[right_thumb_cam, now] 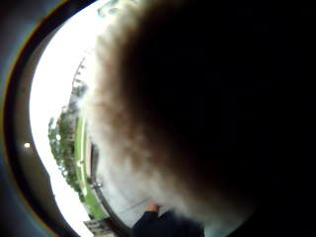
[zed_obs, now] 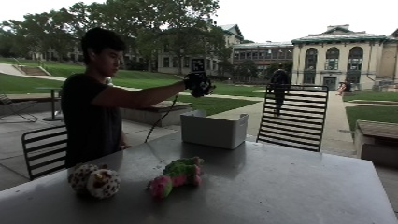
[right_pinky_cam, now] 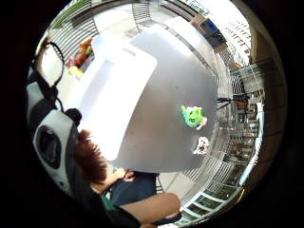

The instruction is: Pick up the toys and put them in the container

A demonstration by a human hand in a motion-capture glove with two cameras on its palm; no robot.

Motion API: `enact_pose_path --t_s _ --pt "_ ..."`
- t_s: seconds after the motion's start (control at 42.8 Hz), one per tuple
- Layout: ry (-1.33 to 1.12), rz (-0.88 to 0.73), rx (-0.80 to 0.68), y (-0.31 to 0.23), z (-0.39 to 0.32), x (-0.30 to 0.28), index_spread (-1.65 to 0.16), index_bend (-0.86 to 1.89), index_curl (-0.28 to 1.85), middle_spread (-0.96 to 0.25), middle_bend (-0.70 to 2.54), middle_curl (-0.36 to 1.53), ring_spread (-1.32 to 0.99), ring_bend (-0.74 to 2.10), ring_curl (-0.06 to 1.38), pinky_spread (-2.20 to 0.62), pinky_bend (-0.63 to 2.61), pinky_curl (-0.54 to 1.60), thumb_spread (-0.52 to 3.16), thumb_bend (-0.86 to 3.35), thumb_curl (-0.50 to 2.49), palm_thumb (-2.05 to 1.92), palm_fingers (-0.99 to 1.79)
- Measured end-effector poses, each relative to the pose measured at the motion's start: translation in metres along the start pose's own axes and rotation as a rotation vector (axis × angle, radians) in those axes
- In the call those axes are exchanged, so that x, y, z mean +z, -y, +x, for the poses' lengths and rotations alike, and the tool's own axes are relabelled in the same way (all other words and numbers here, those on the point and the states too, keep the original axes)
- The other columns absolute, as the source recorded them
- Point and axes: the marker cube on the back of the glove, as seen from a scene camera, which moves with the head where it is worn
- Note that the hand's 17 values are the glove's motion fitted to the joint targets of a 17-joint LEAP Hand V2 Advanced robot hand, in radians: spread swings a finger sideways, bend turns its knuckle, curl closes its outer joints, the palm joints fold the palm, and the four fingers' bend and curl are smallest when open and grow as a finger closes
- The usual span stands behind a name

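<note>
In the outside view my gloved right hand (zed_obs: 199,84) is raised at arm's length above the white container (zed_obs: 213,129) at the table's far side. A brown furry toy (right_thumb_cam: 197,113) fills the thumb side palm view, and its reddish fur (right_pinky_cam: 88,157) also shows beside the palm; the fingers appear curled round it. On the grey table (zed_obs: 280,186) near the front lie a green and pink plush toy (zed_obs: 178,174) and a spotted white plush toy (zed_obs: 93,181). From above, the green toy (right_pinky_cam: 192,116) and spotted toy (right_pinky_cam: 202,145) lie apart from the container (right_pinky_cam: 114,95).
A black slatted chair (zed_obs: 294,116) stands behind the table beside the container, and another chair (zed_obs: 42,150) is behind the seated person. Colourful things (right_pinky_cam: 80,56) show at the container's far edge; whether they are inside it I cannot tell.
</note>
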Motion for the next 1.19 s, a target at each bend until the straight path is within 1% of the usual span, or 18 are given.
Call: enact_pose_path --t_s 0.093,0.14,0.28,0.397,0.42,0.444,0.467,0.49,0.537,0.584,0.63,0.724,0.747,0.84,0.934,1.027,1.097,1.191 --pt "0.04 -0.018 -0.098 0.001 -0.026 0.012 -0.36 0.05 1.31 -0.42 0.87 0.68 -0.37 1.44 0.52 -0.47 1.04 0.43 0.87 0.22 0.93 0.69 0.9" --pt "0.017 -0.028 -0.12 0.002 -0.03 0.019 -0.36 0.05 1.33 -0.42 0.88 0.68 -0.37 1.45 0.52 -0.47 1.05 0.43 0.87 0.22 0.94 0.68 0.89" --pt "-0.051 -0.072 -0.06 0.005 -0.03 0.037 -0.37 0.05 1.37 -0.42 0.89 0.69 -0.36 1.46 0.51 -0.47 1.07 0.43 0.88 0.21 0.96 0.68 0.88" --pt "-0.058 -0.133 -0.05 0.003 -0.028 0.047 -0.37 0.06 1.4 -0.42 0.87 0.69 -0.37 1.46 0.5 -0.47 1.07 0.42 0.88 0.17 0.97 0.64 0.83" --pt "-0.05 -0.139 -0.046 0.003 -0.027 0.047 -0.37 0.03 1.39 -0.42 0.84 0.68 -0.37 1.45 0.5 -0.46 1.09 0.43 0.89 0.16 0.96 0.62 0.78" --pt "-0.047 -0.14 -0.04 0.002 -0.026 0.047 -0.37 -0.01 1.35 -0.36 0.71 0.64 -0.37 1.39 0.48 -0.42 1.15 0.45 1.0 0.08 0.88 0.47 0.56" --pt "-0.051 -0.137 -0.036 0.002 -0.023 0.046 -0.36 -0.06 1.3 -0.29 0.58 0.63 -0.32 1.31 0.48 -0.38 1.24 0.49 1.02 -0.02 0.82 0.33 0.16" --pt "-0.062 -0.132 -0.039 0.001 -0.019 0.046 -0.36 -0.09 1.26 -0.24 0.55 0.64 -0.28 1.29 0.51 -0.35 1.32 0.54 1.02 -0.07 0.79 0.26 0.01" --pt "-0.08 -0.117 -0.072 -0.002 -0.011 0.042 -0.34 -0.18 1.15 -0.17 0.53 0.61 -0.2 1.18 0.47 -0.27 1.42 0.55 1.01 -0.15 0.72 0.07 -0.27" --pt "-0.072 -0.098 -0.095 -0.005 -0.002 0.037 -0.33 -0.16 1.06 -0.11 0.52 0.59 -0.16 1.12 0.42 -0.22 1.46 0.52 1.01 -0.12 0.68 0.02 -0.26" --pt "-0.062 -0.077 -0.082 -0.006 0.008 0.031 -0.32 -0.12 0.98 -0.06 0.48 0.56 -0.12 1.03 0.37 -0.17 1.46 0.5 1.02 -0.1 0.65 -0.03 -0.33" --pt "-0.09 -0.056 -0.064 -0.01 0.038 0.021 -0.31 -0.07 0.84 -0.01 0.43 0.53 -0.06 0.92 0.31 -0.1 1.45 0.48 1.03 -0.08 0.58 -0.06 -0.35" --pt "-0.087 -0.054 -0.056 -0.012 0.046 0.019 -0.31 -0.08 0.8 0.01 0.43 0.53 -0.05 0.94 0.31 -0.09 1.46 0.48 1.03 -0.07 0.57 -0.06 -0.31" --pt "-0.058 -0.032 0.074 -0.017 0.083 0.008 -0.3 -0.04 0.69 0.01 0.36 0.5 -0.02 0.82 0.27 -0.04 1.44 0.46 1.03 -0.08 0.52 -0.08 -0.36" --pt "-0.176 -0.024 0.086 -0.027 0.122 0.003 -0.31 0.02 0.6 0.01 0.31 0.47 -0.01 0.74 0.25 -0.01 1.4 0.44 1.02 -0.09 0.47 -0.1 -0.33" --pt "-0.207 -0.016 0.269 -0.035 0.135 -0.002 -0.31 0.05 0.54 -0.01 0.25 0.45 -0.02 0.68 0.24 0.0 1.34 0.42 1.03 -0.09 0.43 -0.1 -0.27" --pt "-0.179 -0.015 0.316 -0.044 0.142 -0.005 -0.32 0.05 0.5 -0.02 0.22 0.44 -0.03 0.65 0.23 0.01 1.31 0.4 1.03 -0.08 0.4 -0.1 -0.24" --pt "-0.157 0.001 0.359 -0.056 0.182 -0.007 -0.32 0.07 0.45 -0.03 0.19 0.43 -0.04 0.59 0.22 0.01 1.28 0.38 1.02 -0.08 0.37 -0.1 -0.23"
